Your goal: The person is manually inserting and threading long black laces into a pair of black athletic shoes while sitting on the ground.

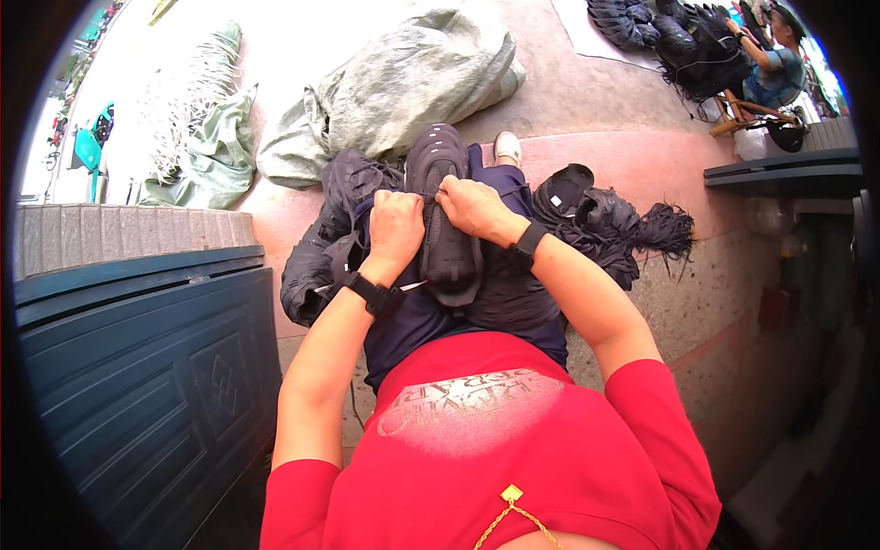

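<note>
A black shoe [451, 258] rests lengthwise on my lap, its toe pointing away from me. My left hand [397, 225] is closed in a fist at the shoe's left side, pinching a thin dark shoelace. Across from it, my right hand [474, 210] pinches the lace over the upper from the right. The fingertips of both hands are close together, and the lace is partly hidden by them. More black shoes and dark bundles [307, 280] lie against my left leg. To the right of my legs sits another black shoe [564, 190] beside bundled black pieces [610, 220].
A large grey-green woven sack [403, 82] lies ahead, with white strips [197, 101] on a green sack at far left. A blue panelled door [156, 385] stands at left. At far right a person [775, 78] sits by black bundles [701, 55]. A dark ledge [779, 174] juts in.
</note>
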